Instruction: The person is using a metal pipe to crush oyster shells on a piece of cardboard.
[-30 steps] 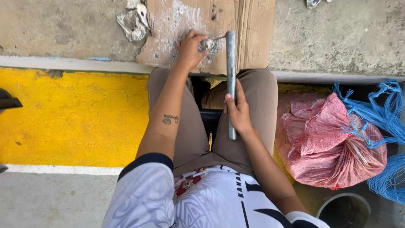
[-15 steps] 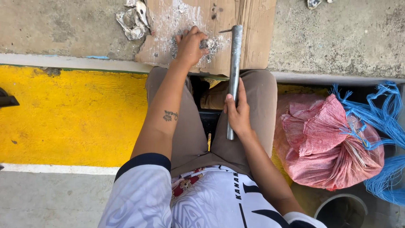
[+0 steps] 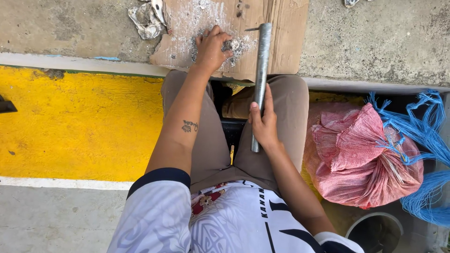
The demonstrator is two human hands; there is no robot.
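Our right hand (image 3: 265, 126) is wrapped around a grey metal pipe (image 3: 260, 79), its top end over the cardboard sheet (image 3: 281, 33). Our left hand (image 3: 212, 47) curls its fingers onto grey crumbs (image 3: 239, 45) near the cardboard's front edge, just beside the pipe.

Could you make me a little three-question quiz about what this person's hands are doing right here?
1. True or false: the right hand grips a metal pipe.
2. What lies under the left hand? A) a blue net B) a sheet of cardboard dusted with pale crumbs C) a bucket
3. What sits to the person's right, beside the knee?

Key:
1. True; the fingers wrap the pipe's lower part.
2. B; the hand presses on a small grey lump there, too covered to identify.
3. A pink woven sack, with blue netting next to it.
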